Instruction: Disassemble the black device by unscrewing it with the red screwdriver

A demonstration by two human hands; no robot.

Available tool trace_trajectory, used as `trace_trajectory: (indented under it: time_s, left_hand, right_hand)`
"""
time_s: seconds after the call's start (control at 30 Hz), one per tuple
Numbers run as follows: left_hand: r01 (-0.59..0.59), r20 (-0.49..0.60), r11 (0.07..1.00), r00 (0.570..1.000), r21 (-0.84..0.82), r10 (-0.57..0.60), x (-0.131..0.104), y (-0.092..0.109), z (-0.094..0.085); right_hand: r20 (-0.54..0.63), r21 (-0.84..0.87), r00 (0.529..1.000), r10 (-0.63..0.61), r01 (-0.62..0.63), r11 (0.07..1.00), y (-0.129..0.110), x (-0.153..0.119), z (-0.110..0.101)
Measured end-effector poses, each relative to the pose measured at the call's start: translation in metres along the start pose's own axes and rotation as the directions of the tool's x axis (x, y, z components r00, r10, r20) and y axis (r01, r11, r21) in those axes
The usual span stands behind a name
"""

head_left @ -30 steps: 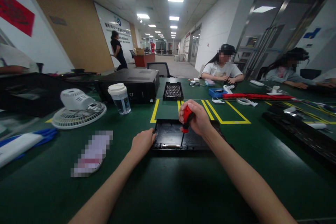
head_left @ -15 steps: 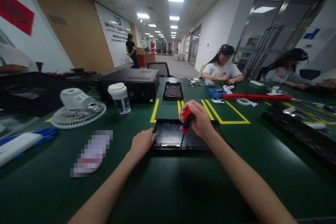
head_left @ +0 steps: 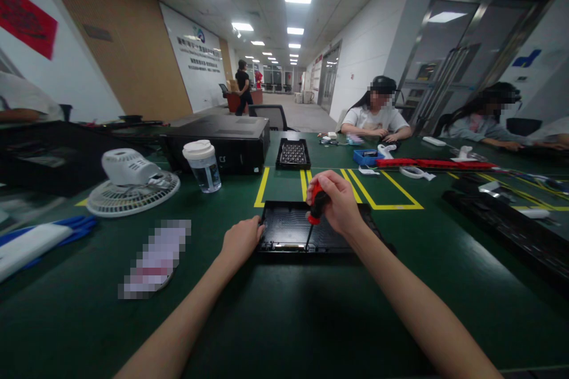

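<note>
A flat black panel [head_left: 284, 225] with a raised rim lies on the green table in front of me. My left hand [head_left: 242, 240] grips its left edge, fingers closed on the rim. My right hand [head_left: 335, 201] is closed around the red and black handle of a screwdriver [head_left: 317, 204]. The screwdriver stands nearly upright, its thin shaft reaching down to the panel's near edge, just right of a small metallic strip [head_left: 288, 246]. Whether the tip sits on a screw is too small to tell.
Behind the panel stands a black tray of small parts [head_left: 294, 154]. At the left are a black case [head_left: 217, 142], a lidded cup [head_left: 203, 167] and a white fan [head_left: 133, 189]. A long black part [head_left: 502, 231] lies right. People sit across the table.
A standing person in the background has moved to the right. My hands, the screwdriver and the panel show almost no movement.
</note>
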State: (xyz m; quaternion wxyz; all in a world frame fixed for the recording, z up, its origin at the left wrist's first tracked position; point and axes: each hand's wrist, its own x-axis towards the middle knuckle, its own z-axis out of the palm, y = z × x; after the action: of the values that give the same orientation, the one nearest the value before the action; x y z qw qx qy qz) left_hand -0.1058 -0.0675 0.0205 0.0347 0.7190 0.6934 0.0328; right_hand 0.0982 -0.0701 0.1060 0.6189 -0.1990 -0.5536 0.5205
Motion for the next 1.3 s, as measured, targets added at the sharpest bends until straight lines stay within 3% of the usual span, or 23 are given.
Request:
trace_trajectory:
  time_s: [0.4,1.3]
  left_hand:
    - [-0.016,-0.011,1.000,1.000,-0.008,0.016,-0.0011,-0.0001,-0.0005]
    - [-0.003,0.003,1.000,1.000,0.005,0.003,0.0002,-0.0002,-0.0008]
  right_hand:
    - [-0.074,-0.246,0.989,-0.129,0.108,0.963,0.0007,0.0005,0.0012]
    - [-0.167,-0.623,0.932,-0.321,0.153,0.767,0.0014,-0.0005,0.0096]
